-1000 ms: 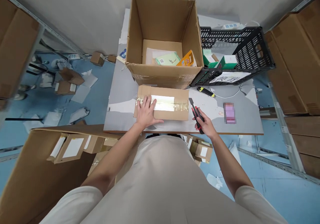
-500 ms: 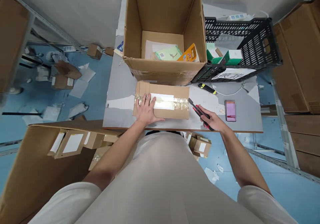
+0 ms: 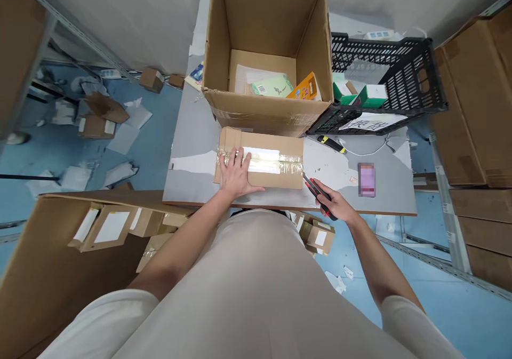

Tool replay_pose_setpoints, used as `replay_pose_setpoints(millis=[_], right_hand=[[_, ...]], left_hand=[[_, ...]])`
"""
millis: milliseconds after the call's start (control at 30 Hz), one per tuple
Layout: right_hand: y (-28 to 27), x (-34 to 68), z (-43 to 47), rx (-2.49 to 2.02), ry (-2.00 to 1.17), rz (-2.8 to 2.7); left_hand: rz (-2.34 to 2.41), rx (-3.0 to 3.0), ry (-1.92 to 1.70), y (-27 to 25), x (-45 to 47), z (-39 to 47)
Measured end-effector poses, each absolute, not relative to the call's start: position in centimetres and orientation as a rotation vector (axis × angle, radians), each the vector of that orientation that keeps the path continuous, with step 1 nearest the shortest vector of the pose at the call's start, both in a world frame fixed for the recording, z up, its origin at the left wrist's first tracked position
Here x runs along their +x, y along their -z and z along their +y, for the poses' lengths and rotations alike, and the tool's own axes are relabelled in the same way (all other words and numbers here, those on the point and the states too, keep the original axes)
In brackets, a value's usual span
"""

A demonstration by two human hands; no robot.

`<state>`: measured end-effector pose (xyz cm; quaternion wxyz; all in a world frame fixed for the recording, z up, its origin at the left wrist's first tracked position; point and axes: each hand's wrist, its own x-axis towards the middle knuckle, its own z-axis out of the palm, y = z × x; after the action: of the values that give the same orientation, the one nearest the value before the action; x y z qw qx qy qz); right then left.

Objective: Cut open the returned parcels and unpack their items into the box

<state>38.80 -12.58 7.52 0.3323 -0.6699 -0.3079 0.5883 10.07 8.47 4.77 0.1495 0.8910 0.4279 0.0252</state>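
Observation:
A flat brown cardboard box (image 3: 276, 181) lies on the table, with a white label on top and shiny clear tape across it. My left hand (image 3: 237, 176) rests on the left part of this box, fingers spread over the tape. My right hand (image 3: 335, 203) is wrapped round a red and black utility knife (image 3: 318, 191). The knife points up and left, its tip by the box's right end; whether the blade touches the box I cannot tell.
Behind the box stands a large open carton (image 3: 264, 105) with packets inside. A black plastic crate (image 3: 434, 76) sits to its right. On the table (image 3: 192, 135) lie a yellow-black cutter (image 3: 331, 144) and a phone (image 3: 367, 180). An open carton (image 3: 36, 263) of parcels is at lower left.
The knife in my right hand has shifted slightly down, its tip now lower along the box's right end. My left hand stays on the box. The whole view has shifted slightly.

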Motion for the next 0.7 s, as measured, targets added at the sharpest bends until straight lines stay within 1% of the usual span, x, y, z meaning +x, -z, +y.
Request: replay_pose_setpoints(millis=[133,233,333,400,467,567,633,700], right_hand=[[-7.8,40.0,-15.4,-1.850,-1.451,-0.789],[-6.4,40.5,-16.6,-1.884,-1.306,-0.701],[-3.6,38.7,-15.0,-1.769,-1.120,-0.553],[-1.9,36.6,-12.7,-1.642,-1.075,-0.467],[-0.6,34.7,-10.5,-1.554,-1.098,-0.401],[-0.2,33.6,-8.8,-1.533,-1.099,-0.387],[-0.7,34.0,-8.9,-1.551,-1.076,-0.437],[-1.7,35.0,-9.5,-1.554,-1.054,-0.491]], left_hand=[[1.193,2.550,-0.150,-5.2,10.0,8.3],[1.148,2.525,-0.282,-5.7,8.7,7.9],[1.291,2.368,-0.532,-5.1,5.7,7.6],[1.454,2.116,-0.662,-3.5,3.5,7.4],[1.475,1.812,-0.614,-1.5,2.0,7.3],[1.350,1.519,-0.572,0.7,1.3,7.1],[1.325,1.489,-0.634,0.5,1.6,6.9],[1.340,1.527,-0.672,-0.9,2.1,6.9]])
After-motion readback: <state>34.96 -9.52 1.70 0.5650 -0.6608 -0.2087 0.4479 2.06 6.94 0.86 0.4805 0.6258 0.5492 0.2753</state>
